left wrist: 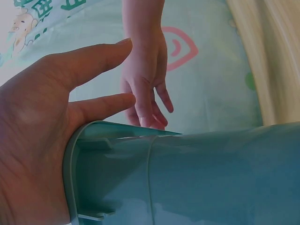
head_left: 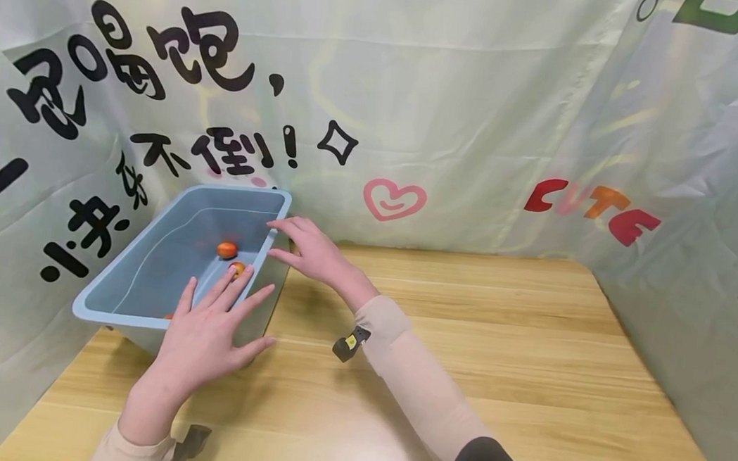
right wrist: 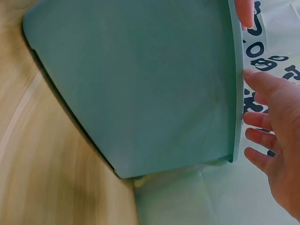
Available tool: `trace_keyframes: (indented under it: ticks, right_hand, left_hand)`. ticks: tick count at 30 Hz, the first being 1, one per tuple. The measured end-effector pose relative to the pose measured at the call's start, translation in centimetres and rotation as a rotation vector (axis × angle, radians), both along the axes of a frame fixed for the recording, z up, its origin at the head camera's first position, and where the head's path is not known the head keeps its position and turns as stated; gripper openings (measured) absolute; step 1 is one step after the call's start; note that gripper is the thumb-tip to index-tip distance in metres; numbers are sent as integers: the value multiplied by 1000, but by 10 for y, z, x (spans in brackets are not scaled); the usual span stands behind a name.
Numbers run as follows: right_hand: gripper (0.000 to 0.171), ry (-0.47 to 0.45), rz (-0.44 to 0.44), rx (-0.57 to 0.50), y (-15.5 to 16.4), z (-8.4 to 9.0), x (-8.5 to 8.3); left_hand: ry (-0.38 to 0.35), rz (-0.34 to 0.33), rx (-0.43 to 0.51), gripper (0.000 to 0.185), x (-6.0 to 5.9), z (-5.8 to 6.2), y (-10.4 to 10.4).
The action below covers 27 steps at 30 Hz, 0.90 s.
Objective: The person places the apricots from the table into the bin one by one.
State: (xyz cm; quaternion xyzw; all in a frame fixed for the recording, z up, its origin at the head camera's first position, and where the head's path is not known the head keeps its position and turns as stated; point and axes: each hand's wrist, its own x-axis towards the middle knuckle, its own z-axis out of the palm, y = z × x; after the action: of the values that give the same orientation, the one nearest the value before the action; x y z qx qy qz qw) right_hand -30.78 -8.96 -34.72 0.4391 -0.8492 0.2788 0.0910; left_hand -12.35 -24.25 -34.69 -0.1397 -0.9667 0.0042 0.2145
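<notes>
A blue plastic bin (head_left: 125, 318) stands at the table's left. Inside lie a small orange-red oval thing (head_left: 227, 250) and a second orange one (head_left: 237, 268), partly behind the left fingertips; a third shows only as a sliver by the near rim. My left hand (head_left: 204, 337) is spread palm down over the near right corner, and its palm lies against the rim in the left wrist view. Along the bin's right side, my right hand (head_left: 311, 249) has its fingertips at the far part of the rim. Right wrist view: its fingers (right wrist: 260, 120) are slightly bent and hold nothing.
The wooden table (head_left: 495, 351) extends to the right of the bin. A printed cloth (head_left: 465, 109) hangs behind and along the sides, close to the bin's far and left edges. Each wrist wears a small dark strap device (head_left: 351, 343).
</notes>
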Motion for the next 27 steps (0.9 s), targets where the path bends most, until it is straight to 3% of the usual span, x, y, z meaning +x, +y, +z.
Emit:
trace_keyframes:
  ticks: [14,27]
  right_hand:
    - [51,38,-39,-22,34,-14,2]
    - [52,67,-139,26,84,-22,1]
  left_hand:
    - [-10,-1,12,73,-3,-2,1]
    - [-28,1,22,74,-6,-2,1]
